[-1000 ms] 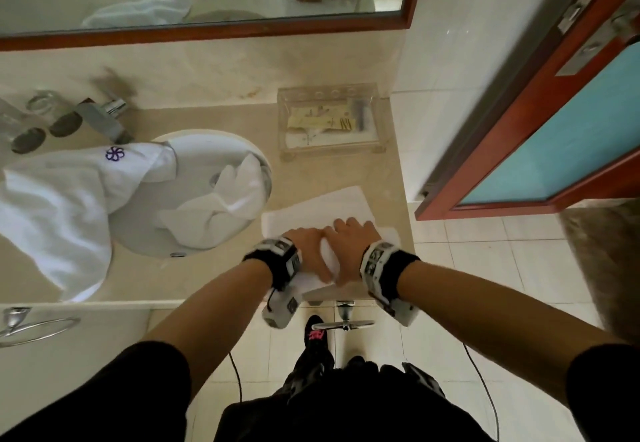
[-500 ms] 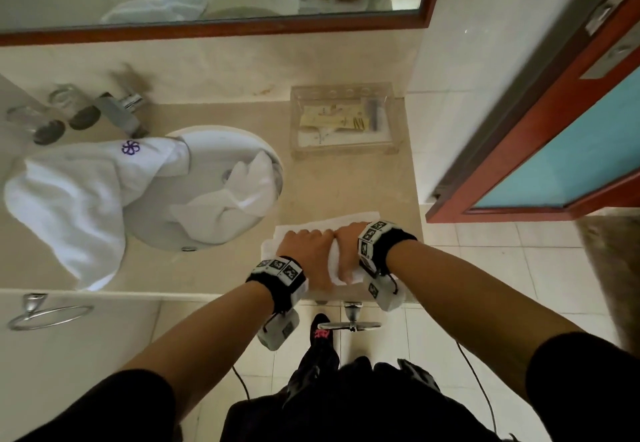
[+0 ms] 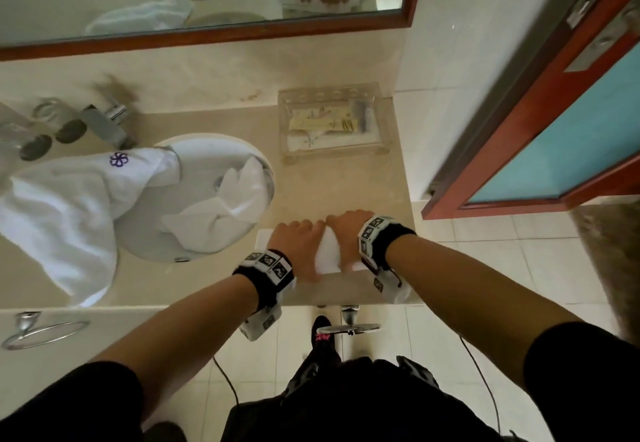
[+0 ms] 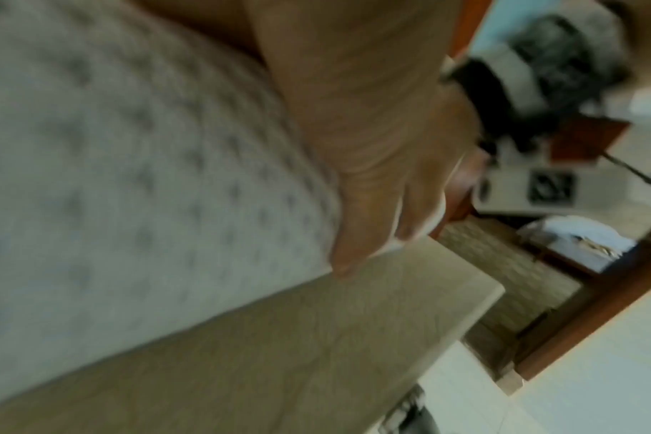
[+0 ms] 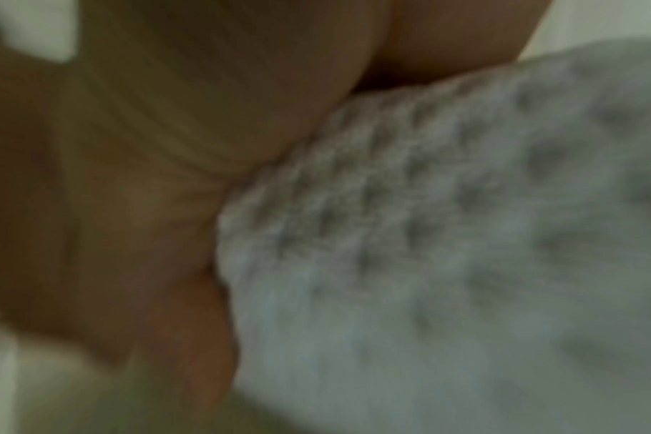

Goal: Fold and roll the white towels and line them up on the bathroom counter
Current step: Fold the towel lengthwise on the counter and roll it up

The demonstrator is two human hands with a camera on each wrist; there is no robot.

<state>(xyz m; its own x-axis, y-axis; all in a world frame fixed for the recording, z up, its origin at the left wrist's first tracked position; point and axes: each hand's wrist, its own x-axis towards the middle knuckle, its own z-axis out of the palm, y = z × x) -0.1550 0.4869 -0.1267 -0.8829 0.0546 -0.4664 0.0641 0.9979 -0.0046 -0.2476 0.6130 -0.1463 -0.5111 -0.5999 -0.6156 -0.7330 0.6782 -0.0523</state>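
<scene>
A white towel [image 3: 327,251] lies rolled up on the beige counter [image 3: 329,185], near its front right corner. My left hand [image 3: 298,244] and right hand [image 3: 346,230] sit side by side on top of the roll, fingers wrapped over its far side. A thumb lies against the roll's near side in the left wrist view, which shows the towel's nubby weave [image 4: 130,176] filling the left. The same weave [image 5: 446,235] fills the right wrist view. A sliver of flat towel shows left of my left hand.
A large white towel with a purple logo [image 3: 59,219] drapes over the sink [image 3: 207,154] and the counter's left; a smaller towel [image 3: 221,206] lies crumpled in the basin. A clear acrylic tray [image 3: 332,126] stands at the back, with a faucet [image 3: 104,122] and glasses [image 3: 45,129] at the back left.
Both hands have rolled the towel away from me. The flat part that lay beyond them a second ago is almost all wound into the roll.
</scene>
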